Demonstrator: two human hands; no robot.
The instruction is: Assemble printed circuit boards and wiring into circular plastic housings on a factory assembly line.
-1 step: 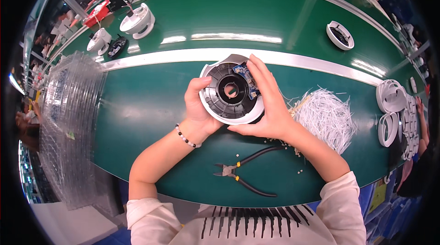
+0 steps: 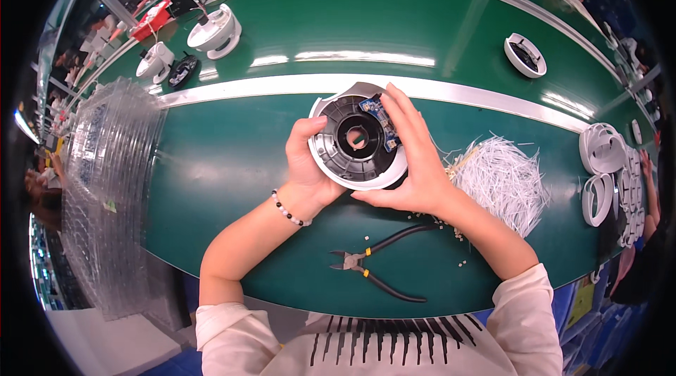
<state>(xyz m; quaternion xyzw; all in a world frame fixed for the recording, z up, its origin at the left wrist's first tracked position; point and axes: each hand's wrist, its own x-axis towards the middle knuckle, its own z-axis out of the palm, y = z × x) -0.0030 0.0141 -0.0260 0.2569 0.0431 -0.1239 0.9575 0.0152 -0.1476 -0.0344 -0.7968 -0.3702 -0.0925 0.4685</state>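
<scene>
Two hands' fingers (image 2: pixel 407 117) hold one housing (image 2: pixel 358 156); one cutter (image 2: pixel 350 261) nearby.

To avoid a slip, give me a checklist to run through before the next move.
1. Left hand gripping the round housing: ok, at its left side.
2. Right hand supporting it: ok, at its right side.
3. Blue circuit board fastened: cannot tell; fingers partly cover it.
4. Cutters set down: ok, lying on the green table.
5. Cutters closed: not ok, jaws apart.
6. Loose pale bits cleared away: not ok.
</scene>
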